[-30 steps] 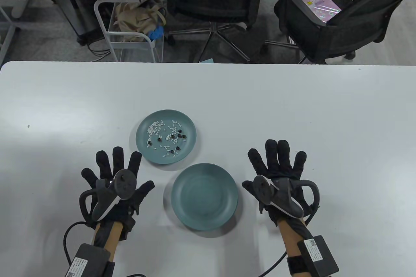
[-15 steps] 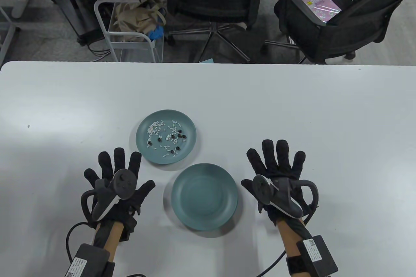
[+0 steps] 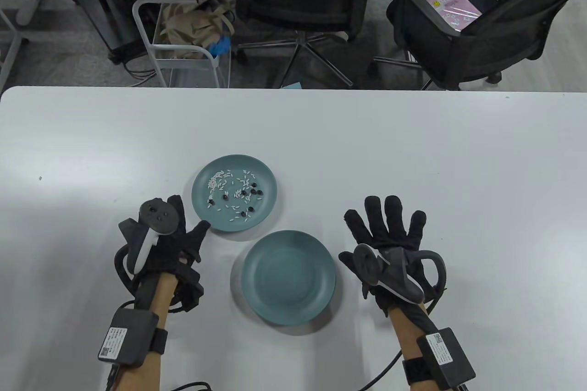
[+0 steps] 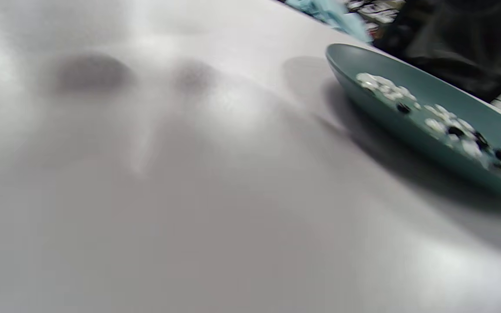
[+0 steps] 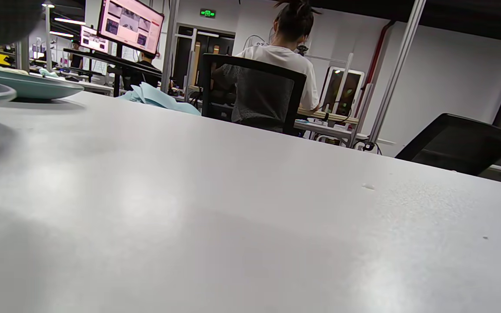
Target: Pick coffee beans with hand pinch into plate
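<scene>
Resting nearest on the tabletop point(image 3: 412, 143): right hand point(image 3: 390, 239), fingers spread flat, holding nothing. Left hand point(image 3: 169, 239): finger position hidden by tracker, not determinable. Between them, empty plate point(image 3: 289, 313). Farther, second plate point(image 3: 268, 180) containing coffee beans point(image 3: 250, 191) and white grains point(image 3: 220, 180).
</scene>
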